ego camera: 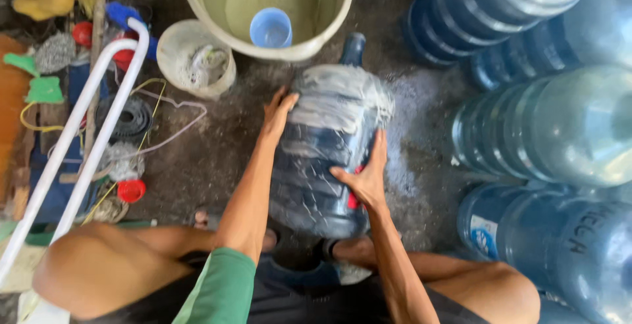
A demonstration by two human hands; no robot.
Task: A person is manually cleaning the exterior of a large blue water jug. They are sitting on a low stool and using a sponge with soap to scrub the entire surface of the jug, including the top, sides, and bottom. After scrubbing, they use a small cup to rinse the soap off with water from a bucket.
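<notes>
— Far left, what lies on the floor?

— Clutter: a white pipe frame (85, 126) slanting up from the bottom edge, a green scrubber (45, 90) beside it, a coiled dark hose (128, 119), and a red cap (131, 190) lower down by the frame. A small white tub (196, 59) sits just right of the frame's top bend.

— And above the hands?

— A big pale basin (266, 8) with cloudy water, a light blue cup (270, 28) inside it. The small tub touches its left side.

— Where is the jug?

— The blue jug (329, 149) lies on its side on the wet floor, middle of the view, between the person's knees, neck pointing up toward the basin. Its upper part is streaked with white suds.

— Left hand?

— The left hand (277, 112) lies flat on the jug's upper left shoulder, fingers spread wide, pressing rather than gripping.

— Right hand?

— The right hand (364, 178) is open too, palm against the jug's right flank lower down, fingers splayed over the ribs, near a red patch on the label.

— Further right?

— Suds on the floor just beside the jug, then a stack of other blue jugs (546, 126) lying close together, filling the right edge from top to bottom.
</notes>
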